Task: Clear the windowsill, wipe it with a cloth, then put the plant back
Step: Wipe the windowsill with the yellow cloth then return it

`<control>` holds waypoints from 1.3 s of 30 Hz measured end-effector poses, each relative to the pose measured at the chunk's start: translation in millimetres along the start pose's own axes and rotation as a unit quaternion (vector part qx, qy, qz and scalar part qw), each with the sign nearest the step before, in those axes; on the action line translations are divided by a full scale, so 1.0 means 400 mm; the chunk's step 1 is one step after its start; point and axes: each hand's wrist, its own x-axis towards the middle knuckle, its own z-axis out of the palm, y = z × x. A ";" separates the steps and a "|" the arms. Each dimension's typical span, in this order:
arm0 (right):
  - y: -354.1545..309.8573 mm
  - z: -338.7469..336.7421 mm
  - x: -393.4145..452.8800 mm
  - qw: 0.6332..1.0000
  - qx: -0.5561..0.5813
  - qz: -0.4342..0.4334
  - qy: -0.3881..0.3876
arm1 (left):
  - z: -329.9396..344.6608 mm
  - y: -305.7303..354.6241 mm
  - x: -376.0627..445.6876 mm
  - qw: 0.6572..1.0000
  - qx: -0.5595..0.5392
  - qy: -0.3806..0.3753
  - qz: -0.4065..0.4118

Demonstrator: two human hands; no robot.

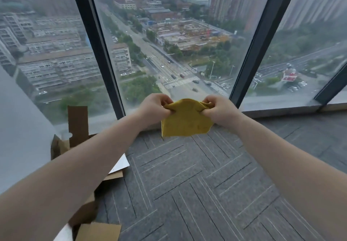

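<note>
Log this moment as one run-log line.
step: readying cloth | left hand: pinches yellow cloth | right hand: pinches cloth | windowsill: bare where visible | plant: not in view

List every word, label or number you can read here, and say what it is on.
None can be read.
The cloth, held by the left hand and right hand, shows no print.
The cardboard is blank.
The red building outside may carry a sign, too blurred to read.

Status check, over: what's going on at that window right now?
Left hand and right hand both pinch yellow cloth. Windowsill bare ahead. No plant visible. Over.
</note>
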 end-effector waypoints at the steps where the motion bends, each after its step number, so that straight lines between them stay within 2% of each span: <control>1: -0.004 0.006 0.041 1.000 -0.001 0.005 0.005 | -0.009 -0.012 0.046 1.000 -0.001 -0.005 -0.003; 9: 0.009 0.124 0.361 0.999 0.016 0.042 -0.020 | -0.052 -0.174 0.332 0.999 0.031 -0.009 -0.038; 20: -0.032 0.374 0.939 0.987 0.049 0.013 -0.153 | -0.187 -0.427 0.735 0.979 0.114 0.002 -0.169; 28: -0.044 0.518 1.241 0.976 0.026 0.029 -0.214 | -0.235 -0.590 0.961 0.964 0.086 0.033 -0.251; 33: -0.035 0.585 1.372 0.973 0.008 0.058 -0.222 | -0.242 -0.718 1.088 0.963 0.061 0.011 -0.263; 39: -0.010 0.648 1.529 0.973 -0.041 0.101 -0.203 | -0.249 -0.826 1.292 0.972 0.056 -0.015 -0.229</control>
